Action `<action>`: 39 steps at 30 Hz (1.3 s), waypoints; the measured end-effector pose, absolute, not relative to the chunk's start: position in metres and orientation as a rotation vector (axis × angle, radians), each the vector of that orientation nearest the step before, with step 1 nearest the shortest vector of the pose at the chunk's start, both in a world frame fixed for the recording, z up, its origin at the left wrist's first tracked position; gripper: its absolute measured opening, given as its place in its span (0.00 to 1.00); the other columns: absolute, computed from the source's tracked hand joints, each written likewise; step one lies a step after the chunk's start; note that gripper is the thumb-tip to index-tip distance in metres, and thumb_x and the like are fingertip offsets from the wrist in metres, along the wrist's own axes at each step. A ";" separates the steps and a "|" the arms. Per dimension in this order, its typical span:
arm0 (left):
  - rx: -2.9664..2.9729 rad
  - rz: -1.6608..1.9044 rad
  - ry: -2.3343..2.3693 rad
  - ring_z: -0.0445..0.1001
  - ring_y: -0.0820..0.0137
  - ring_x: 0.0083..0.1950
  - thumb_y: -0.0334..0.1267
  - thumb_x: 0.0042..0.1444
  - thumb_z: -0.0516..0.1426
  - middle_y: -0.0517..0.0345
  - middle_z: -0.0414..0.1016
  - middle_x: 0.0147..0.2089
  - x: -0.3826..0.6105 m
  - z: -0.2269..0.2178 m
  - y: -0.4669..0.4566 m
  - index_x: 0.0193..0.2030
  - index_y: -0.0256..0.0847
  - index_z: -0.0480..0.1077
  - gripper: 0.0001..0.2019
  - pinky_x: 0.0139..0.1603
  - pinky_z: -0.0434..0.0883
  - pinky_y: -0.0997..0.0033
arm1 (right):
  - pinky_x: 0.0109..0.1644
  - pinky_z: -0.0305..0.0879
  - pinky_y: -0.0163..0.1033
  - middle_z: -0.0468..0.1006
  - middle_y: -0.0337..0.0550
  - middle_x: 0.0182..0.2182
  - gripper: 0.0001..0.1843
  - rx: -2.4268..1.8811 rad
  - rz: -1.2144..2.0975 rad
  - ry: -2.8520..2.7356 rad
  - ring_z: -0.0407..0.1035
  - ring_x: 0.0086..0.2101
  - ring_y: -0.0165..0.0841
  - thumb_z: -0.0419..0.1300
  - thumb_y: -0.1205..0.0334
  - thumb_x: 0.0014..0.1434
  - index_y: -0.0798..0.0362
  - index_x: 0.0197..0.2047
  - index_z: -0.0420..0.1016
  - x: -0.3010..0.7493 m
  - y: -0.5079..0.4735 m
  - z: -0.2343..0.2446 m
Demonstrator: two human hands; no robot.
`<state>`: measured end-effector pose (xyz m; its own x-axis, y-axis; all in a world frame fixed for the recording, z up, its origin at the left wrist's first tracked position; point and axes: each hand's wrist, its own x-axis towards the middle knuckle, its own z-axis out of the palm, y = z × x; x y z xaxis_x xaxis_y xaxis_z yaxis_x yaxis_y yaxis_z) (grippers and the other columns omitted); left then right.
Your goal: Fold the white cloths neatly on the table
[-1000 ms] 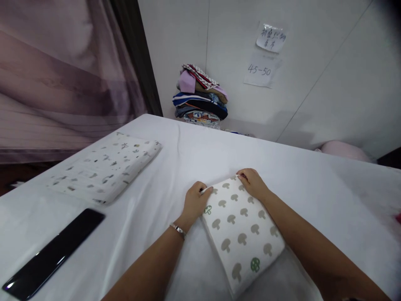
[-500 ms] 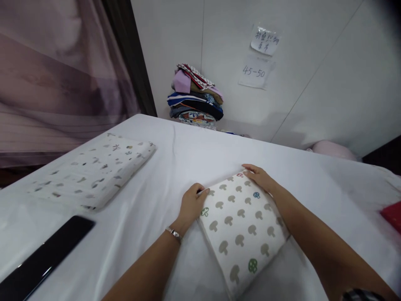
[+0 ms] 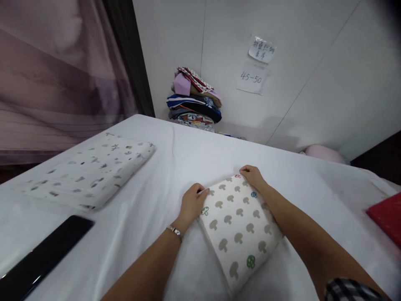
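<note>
A small cream pillow (image 3: pixel 239 228) printed with mushrooms lies on the white sheet in front of me. My left hand (image 3: pixel 191 202) is closed in a pinch on the pillow's far left corner, thumb on top. My right hand (image 3: pixel 252 176) curls over the far right corner, fingers bent on its edge. A bracelet sits on my left wrist.
A second patterned pillow (image 3: pixel 94 169) lies at the left of the white table (image 3: pixel 200 152). A long black flat object (image 3: pixel 40 259) lies near the front left edge. Folded clothes (image 3: pixel 194 98) are stacked against the back wall. Something red (image 3: pixel 387 217) rests at the right edge.
My right hand slid along the pillow's far edge from flat to curled on the corner. The left hand stayed pinched in place. The view shifted slightly, showing more of the red thing.
</note>
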<state>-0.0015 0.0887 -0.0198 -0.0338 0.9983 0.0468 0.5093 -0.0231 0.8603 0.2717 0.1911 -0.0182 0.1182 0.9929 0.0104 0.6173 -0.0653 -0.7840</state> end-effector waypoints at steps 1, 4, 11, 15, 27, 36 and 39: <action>1.611 0.968 1.609 0.68 0.72 0.32 0.46 0.55 0.52 0.64 0.71 0.30 -0.002 -0.020 0.089 0.29 0.42 0.66 0.10 0.34 0.62 0.73 | 0.40 0.63 0.38 0.75 0.39 0.26 0.09 -1.759 0.740 -1.548 0.68 0.32 0.34 0.58 0.57 0.45 0.52 0.27 0.75 0.272 0.193 -0.019; 1.634 0.959 1.613 0.68 0.72 0.32 0.46 0.55 0.52 0.63 0.72 0.30 -0.002 -0.020 0.089 0.29 0.42 0.66 0.10 0.34 0.62 0.72 | 0.41 0.63 0.39 0.77 0.41 0.29 0.14 -1.779 0.741 -1.473 0.68 0.34 0.35 0.57 0.52 0.47 0.53 0.29 0.76 0.274 0.195 -0.019; 1.654 0.976 1.616 0.68 0.72 0.32 0.45 0.55 0.52 0.62 0.71 0.30 -0.002 -0.020 0.089 0.28 0.42 0.65 0.11 0.34 0.61 0.72 | 0.37 0.66 0.39 0.79 0.45 0.33 0.25 -1.815 0.914 -1.442 0.70 0.32 0.35 0.54 0.43 0.51 0.54 0.40 0.77 0.293 0.166 -0.003; 1.662 0.986 1.612 0.68 0.72 0.32 0.45 0.55 0.52 0.62 0.71 0.30 -0.002 -0.020 0.089 0.29 0.42 0.66 0.10 0.34 0.61 0.73 | 0.36 0.66 0.39 0.79 0.44 0.30 0.21 -1.836 0.951 -1.520 0.70 0.30 0.35 0.58 0.44 0.48 0.53 0.36 0.77 0.292 0.156 0.002; 1.663 0.956 1.632 0.67 0.72 0.32 0.46 0.55 0.52 0.62 0.71 0.30 -0.002 -0.020 0.090 0.29 0.42 0.65 0.11 0.34 0.60 0.73 | 0.41 0.63 0.41 0.76 0.45 0.28 0.16 -1.985 0.590 -1.648 0.69 0.34 0.38 0.55 0.50 0.52 0.53 0.25 0.72 0.269 0.186 -0.005; 1.716 0.955 1.624 0.67 0.72 0.32 0.44 0.56 0.51 0.61 0.72 0.31 -0.002 -0.023 0.090 0.29 0.42 0.65 0.10 0.34 0.60 0.73 | 0.45 0.64 0.45 0.78 0.46 0.36 0.20 -2.096 0.624 -1.759 0.71 0.38 0.42 0.55 0.42 0.52 0.49 0.36 0.76 0.308 0.092 0.016; 1.738 0.943 1.633 0.68 0.71 0.33 0.43 0.56 0.51 0.60 0.72 0.32 -0.002 -0.021 0.089 0.29 0.42 0.65 0.10 0.34 0.60 0.73 | 0.46 0.65 0.44 0.77 0.47 0.43 0.26 -2.161 0.763 -1.651 0.71 0.42 0.44 0.59 0.40 0.48 0.49 0.43 0.75 0.327 0.051 0.016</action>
<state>-0.0019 0.0894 -0.0209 0.0059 0.9939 0.1106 0.5926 -0.0925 0.8001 0.3265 0.0508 0.0164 0.1913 0.9563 -0.2211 0.7882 -0.2839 -0.5460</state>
